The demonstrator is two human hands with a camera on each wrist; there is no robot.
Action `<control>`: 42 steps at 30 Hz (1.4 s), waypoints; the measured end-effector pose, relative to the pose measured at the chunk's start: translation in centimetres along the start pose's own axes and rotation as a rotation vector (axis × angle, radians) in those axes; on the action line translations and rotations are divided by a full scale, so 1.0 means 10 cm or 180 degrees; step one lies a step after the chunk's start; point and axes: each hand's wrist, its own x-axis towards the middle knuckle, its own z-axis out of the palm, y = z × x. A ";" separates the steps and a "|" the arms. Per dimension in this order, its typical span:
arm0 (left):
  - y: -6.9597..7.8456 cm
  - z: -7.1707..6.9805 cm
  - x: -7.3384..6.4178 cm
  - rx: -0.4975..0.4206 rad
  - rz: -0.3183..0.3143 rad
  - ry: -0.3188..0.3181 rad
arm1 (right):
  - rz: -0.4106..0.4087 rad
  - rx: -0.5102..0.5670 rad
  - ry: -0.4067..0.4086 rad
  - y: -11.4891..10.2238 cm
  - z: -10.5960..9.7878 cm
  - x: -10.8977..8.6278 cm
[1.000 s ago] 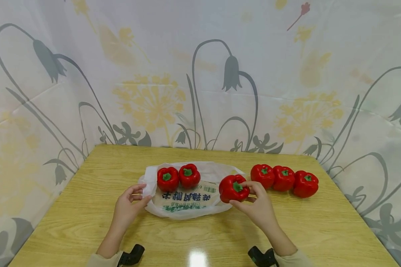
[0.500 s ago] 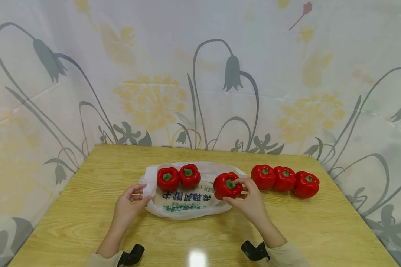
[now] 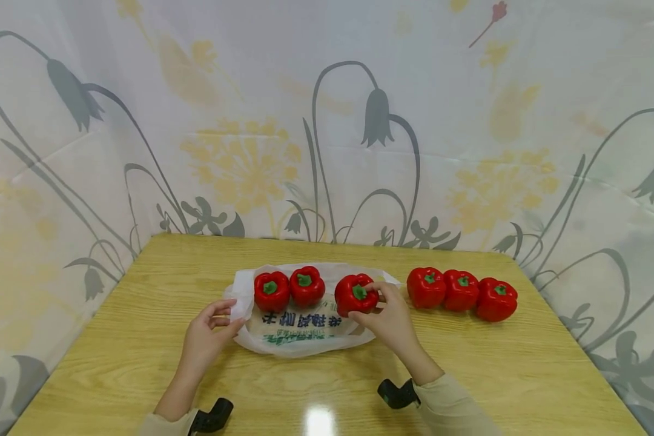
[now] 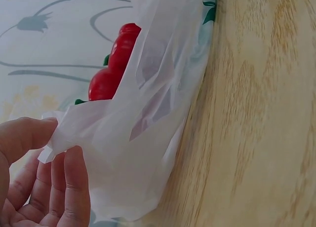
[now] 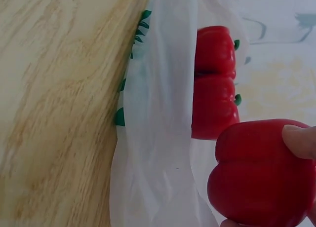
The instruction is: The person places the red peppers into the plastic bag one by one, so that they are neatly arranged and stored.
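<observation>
A white plastic bag [image 3: 305, 348] with dark and green print lies spread on the table, its mouth facing up. Its left edge is pinched between thumb and fingers of my left hand [image 3: 209, 333]. Two red bell peppers, a left one [image 3: 271, 297] and one beside it [image 3: 307, 287], sit inside the bag's left half. My right hand [image 3: 389, 315] grips a third red bell pepper [image 5: 261, 172] by its side and top, green stem up. In the right wrist view this pepper is over the bag's opening, close to the two inside.
To the right of the bag, three more red bell peppers [image 3: 461, 290] stand in a row on the wooden table [image 3: 305, 387]. A pale flower-printed cloth [image 3: 327, 151] hangs behind the table and along its sides.
My right hand has carried the bell pepper leftward and slightly back, from the bag's right edge to over its opening. The left hand keeps its hold on the bag's edge.
</observation>
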 end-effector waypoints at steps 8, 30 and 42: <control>0.00 0.01 0.00 0.0006 -0.0027 -0.0018 | 0.0173 -0.0295 -0.0061 -0.02 0.07 0.14; -0.01 0.00 0.01 0.0047 -0.0007 -0.0001 | 0.0214 -0.0811 -0.0340 0.09 0.35 0.62; -0.02 0.00 0.02 0.0033 0.0020 0.0013 | 0.0182 -0.0892 -0.0550 0.13 0.39 0.65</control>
